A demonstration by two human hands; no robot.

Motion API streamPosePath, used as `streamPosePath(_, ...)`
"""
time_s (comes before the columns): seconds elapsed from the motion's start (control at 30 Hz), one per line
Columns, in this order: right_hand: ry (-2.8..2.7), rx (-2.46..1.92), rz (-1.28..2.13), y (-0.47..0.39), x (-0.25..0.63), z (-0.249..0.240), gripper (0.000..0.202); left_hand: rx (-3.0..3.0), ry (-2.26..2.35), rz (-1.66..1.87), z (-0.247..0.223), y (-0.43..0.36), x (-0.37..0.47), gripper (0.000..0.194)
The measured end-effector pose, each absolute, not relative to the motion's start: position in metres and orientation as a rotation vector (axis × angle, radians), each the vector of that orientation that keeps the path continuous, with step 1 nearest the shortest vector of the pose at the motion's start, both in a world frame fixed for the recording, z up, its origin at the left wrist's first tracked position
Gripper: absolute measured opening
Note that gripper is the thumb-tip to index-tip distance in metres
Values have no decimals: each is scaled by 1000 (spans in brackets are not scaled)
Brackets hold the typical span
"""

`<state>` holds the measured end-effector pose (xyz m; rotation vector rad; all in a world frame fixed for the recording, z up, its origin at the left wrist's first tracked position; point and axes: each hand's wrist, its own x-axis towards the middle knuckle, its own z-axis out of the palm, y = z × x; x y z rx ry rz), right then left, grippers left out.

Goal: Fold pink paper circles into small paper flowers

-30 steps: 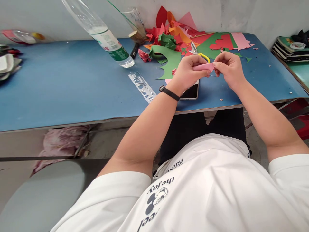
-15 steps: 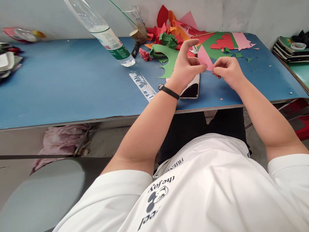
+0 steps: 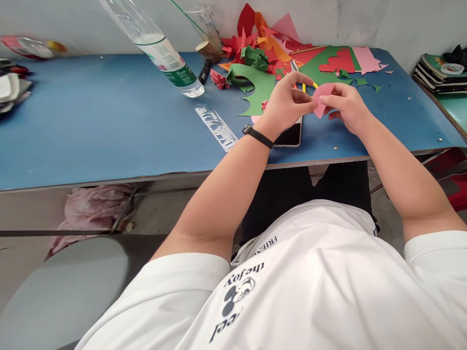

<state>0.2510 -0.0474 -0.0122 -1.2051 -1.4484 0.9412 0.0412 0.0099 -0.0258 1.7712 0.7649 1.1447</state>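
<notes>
A small piece of pink paper (image 3: 321, 99) with a rounded edge is held up between my two hands over the table. My left hand (image 3: 290, 99) pinches its left side between thumb and fingers. On its right side, the thumb and fingers of my right hand (image 3: 345, 104) are closed. Under my left hand lies a dark-screened phone (image 3: 292, 137), partly covered by the wrist. Scissors (image 3: 295, 68) with yellow on the handles lie just beyond the hands, mostly hidden behind my left hand.
Crumpled red, orange and green paper scraps (image 3: 255, 56) are piled against the wall. A clear stencil ruler (image 3: 215, 126) and a large plastic bottle (image 3: 168, 61) are to the left on the blue table (image 3: 109, 121). Books (image 3: 436, 73) are stacked at far right. A grey stool (image 3: 65, 291) stands below left.
The pink paper has turned and shifted to the right and slightly lower. My right hand's thumb now lies across it, and my left hand's index finger has come down.
</notes>
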Motion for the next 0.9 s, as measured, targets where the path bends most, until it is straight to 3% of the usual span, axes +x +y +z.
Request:
streamPosePath(0.17, -1428, -1132, 759, -35, 253, -23, 58, 1823, 719, 1095, -27, 9, 40, 47)
streamPosePath(0.4, -1434, -1036, 736, -29, 258, -29, 36, 1831, 748, 1089, -29, 12, 36, 29)
streamPosePath(0.6, -1469, -1031, 725, -28, 260, -28, 30, 1832, 767, 1089, -37, 21, 34, 16)
streamPosePath(0.9, -1524, -1143, 727, -31, 260, -24, 33, 1883, 729, 1054, -40, 20, 35, 17)
